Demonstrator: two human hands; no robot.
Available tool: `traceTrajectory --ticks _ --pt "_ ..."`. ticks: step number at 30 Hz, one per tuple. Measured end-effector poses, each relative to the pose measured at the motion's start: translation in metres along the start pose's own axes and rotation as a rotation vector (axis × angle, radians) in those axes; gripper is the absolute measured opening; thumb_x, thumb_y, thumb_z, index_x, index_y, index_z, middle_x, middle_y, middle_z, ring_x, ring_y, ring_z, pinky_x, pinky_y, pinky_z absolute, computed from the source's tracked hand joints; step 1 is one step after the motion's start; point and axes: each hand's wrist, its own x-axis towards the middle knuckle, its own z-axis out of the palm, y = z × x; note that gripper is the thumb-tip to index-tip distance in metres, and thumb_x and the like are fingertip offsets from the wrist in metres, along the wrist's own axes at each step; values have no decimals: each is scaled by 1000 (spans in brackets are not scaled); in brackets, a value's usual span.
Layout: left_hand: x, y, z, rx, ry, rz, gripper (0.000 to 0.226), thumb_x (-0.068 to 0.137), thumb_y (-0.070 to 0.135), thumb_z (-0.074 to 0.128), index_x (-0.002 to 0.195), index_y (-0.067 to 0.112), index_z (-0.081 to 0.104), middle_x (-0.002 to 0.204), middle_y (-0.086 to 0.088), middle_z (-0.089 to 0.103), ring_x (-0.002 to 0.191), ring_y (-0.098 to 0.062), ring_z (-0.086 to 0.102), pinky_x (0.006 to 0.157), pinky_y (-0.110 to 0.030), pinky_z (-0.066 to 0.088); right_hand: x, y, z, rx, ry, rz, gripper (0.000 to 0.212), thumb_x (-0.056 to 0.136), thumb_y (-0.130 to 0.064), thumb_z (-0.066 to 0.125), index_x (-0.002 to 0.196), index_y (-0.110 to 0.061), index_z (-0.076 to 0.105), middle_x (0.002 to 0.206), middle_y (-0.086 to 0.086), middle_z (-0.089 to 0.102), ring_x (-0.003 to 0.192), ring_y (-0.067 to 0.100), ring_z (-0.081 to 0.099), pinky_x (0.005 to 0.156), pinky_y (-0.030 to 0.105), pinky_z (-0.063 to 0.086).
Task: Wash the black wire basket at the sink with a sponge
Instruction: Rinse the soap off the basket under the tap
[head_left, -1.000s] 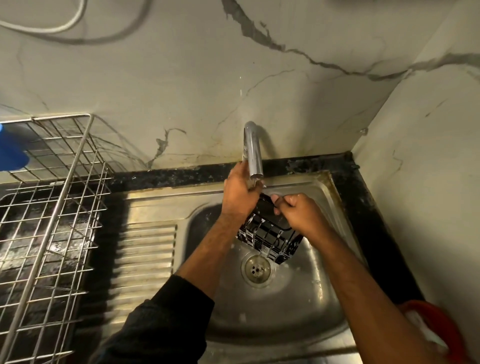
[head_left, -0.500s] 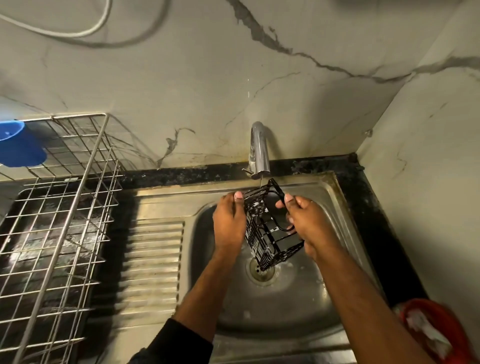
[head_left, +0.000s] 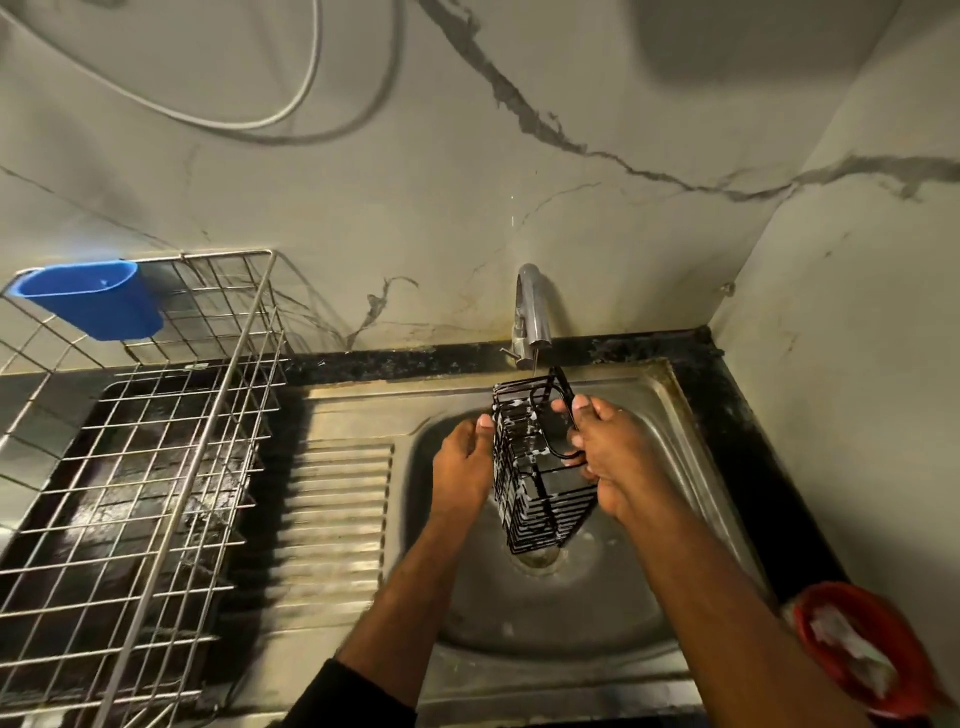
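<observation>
A black wire basket (head_left: 535, 478), flecked with white suds, hangs tilted over the steel sink bowl (head_left: 519, 608), just under the tap (head_left: 531, 312). A thin stream of water runs from the spout onto its top edge. My right hand (head_left: 610, 452) grips the basket's wire loop on its right side. My left hand (head_left: 465, 462) lies against the basket's left side with fingers fairly straight, thumb up by the rim. No sponge is in view.
A metal wire dish rack (head_left: 156, 467) stands on the counter to the left, with a blue plastic cup (head_left: 91, 299) hooked on its back corner. A red bowl (head_left: 872, 649) with white contents sits at the lower right. The ribbed drainboard (head_left: 332, 519) lies between rack and bowl.
My left hand came off the tap and went to the basket's left side. The basket was turned more upright and held under the running water.
</observation>
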Motion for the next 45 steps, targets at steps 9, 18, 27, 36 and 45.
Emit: traceTrajectory --ticks 9,18,27,36,45 --pt "-11 2 -15 11 -46 -34 25 102 36 58 104 14 71 97 0 75 93 -17 69 90 -34 54 -6 2 7 44 -13 -26 28 104 -38 45 93 -27 68 55 -6 43 51 10 36 39 20 23" --pt "-11 -8 -27 -29 -114 -88 46 85 54 55 103 15 72 96 -3 77 94 -23 73 94 -47 56 -5 5 19 8 2 -82 30 103 -37 46 100 -25 73 54 -7 44 50 8 38 44 23 30" --pt "-5 -17 -27 -65 -184 -79 39 90 48 59 105 15 73 97 -1 77 96 -21 73 95 -46 56 -4 7 20 -10 74 -85 30 104 -38 44 103 -26 71 55 -6 45 50 9 41 38 19 30" --pt "-12 0 -22 -104 -103 -73 32 91 48 60 97 19 72 92 -1 77 95 -25 72 91 -48 57 5 4 9 -14 24 -122 29 104 -35 46 104 -23 72 49 -11 46 51 8 42 49 25 39" --pt "-39 10 -9 -141 -15 -113 34 84 53 56 94 24 70 91 -3 76 94 -29 72 90 -52 57 9 8 2 -55 -93 -125 29 104 -40 44 107 -27 69 55 -7 43 50 8 35 39 18 28"
